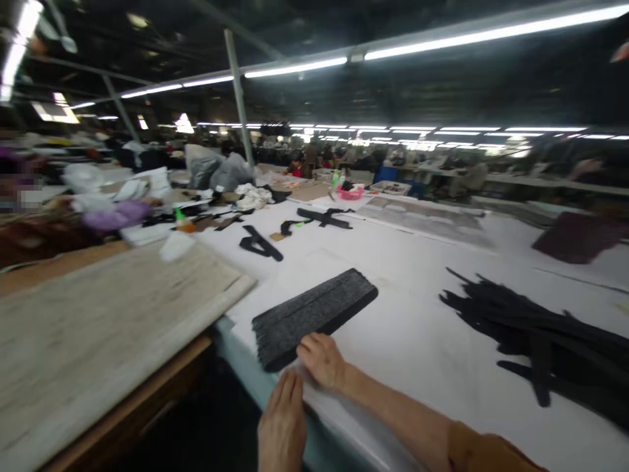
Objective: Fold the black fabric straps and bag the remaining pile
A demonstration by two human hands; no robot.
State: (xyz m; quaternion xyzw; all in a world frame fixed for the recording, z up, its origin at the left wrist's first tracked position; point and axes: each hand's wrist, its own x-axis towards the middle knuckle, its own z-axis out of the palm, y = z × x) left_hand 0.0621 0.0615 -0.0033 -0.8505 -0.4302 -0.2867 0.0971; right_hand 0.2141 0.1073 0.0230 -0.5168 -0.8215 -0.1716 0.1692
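Long fluorescent tubes (491, 31) lit a dim, crowded workroom, and a white-covered surface (407, 314) ran away from the hands into the background. Well beyond the hands, on its far part, stood a pink basket (350, 193) with dark things in it, too small and blurred to name; a shallow pale tray (392, 187) just to its right held small items that could not be told apart. A squat bottle with a green top and an orange lower part (185, 223) stood ahead and to the left of the hands, near a heap of loose cloth, with grey plastic bags (223, 172) farther back.

Directly ahead of the hands lay a stack of dark grey strips (314, 314), flat and slanting away to the right. At its near long side was the right hand (322, 362), fingers bent, the fingertips seemingly against the stack — whether they gripped it could not be told. Nearer the body, the left hand (282, 423) reached up by the edge of the surface, fingers straight and together, just short of the stack; its thumb was hidden, so any grasp could not be judged. Well to the right of both hands sprawled a pile of black strips (545, 328) — loose, ragged and overlapping.
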